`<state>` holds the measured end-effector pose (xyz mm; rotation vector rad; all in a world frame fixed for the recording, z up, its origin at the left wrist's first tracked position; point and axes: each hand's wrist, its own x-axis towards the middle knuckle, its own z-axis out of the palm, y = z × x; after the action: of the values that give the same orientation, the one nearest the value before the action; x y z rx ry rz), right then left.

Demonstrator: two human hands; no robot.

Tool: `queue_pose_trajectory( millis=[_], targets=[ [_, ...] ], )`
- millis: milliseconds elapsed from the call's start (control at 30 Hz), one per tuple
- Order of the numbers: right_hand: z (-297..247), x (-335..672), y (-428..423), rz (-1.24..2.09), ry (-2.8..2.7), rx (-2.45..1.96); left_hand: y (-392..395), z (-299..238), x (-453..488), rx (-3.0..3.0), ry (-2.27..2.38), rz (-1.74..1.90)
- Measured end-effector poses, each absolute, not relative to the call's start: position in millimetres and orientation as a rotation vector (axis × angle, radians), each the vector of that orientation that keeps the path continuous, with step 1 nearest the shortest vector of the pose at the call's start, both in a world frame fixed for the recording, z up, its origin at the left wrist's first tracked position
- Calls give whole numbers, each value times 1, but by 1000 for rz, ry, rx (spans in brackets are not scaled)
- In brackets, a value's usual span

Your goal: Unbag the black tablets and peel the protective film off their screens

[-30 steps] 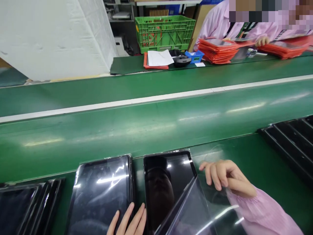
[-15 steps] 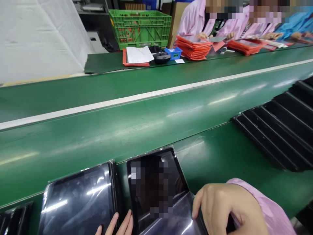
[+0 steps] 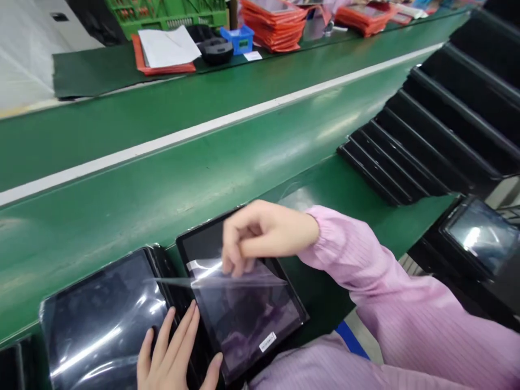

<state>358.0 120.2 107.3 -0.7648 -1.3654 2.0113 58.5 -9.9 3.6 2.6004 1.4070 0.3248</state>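
A black tablet with a small white label lies tilted on the green surface. Over it, my right hand pinches a clear plastic film, whose folded edge stands up across the screen. My left hand has its fingers spread, over the right side of a stack of film-covered tablets and the gap beside it. Its thumb reaches the lower left edge of the labelled tablet. My right fingertips are slightly blurred.
Overlapping black tablets lean in a long row at the right. Another tablet lies lower right. Across the green conveyor are a white paper, a blue bin and stacked orange sleeves.
My right hand has moved from the tablet's right side to above its upper half, with the film. More of my left hand shows. The view has shifted down and right.
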Motion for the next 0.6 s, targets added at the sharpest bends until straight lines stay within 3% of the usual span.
queue_pose_trajectory(
  millis=[233, 600],
  targets=[
    [91, 331, 146, 1950, -1023, -1121, -4, 7, 51, 2671, 1302, 252],
    [66, 333, 142, 1845, -716, -1153, -7, 22, 63, 2586, 1346, 309]
  ],
)
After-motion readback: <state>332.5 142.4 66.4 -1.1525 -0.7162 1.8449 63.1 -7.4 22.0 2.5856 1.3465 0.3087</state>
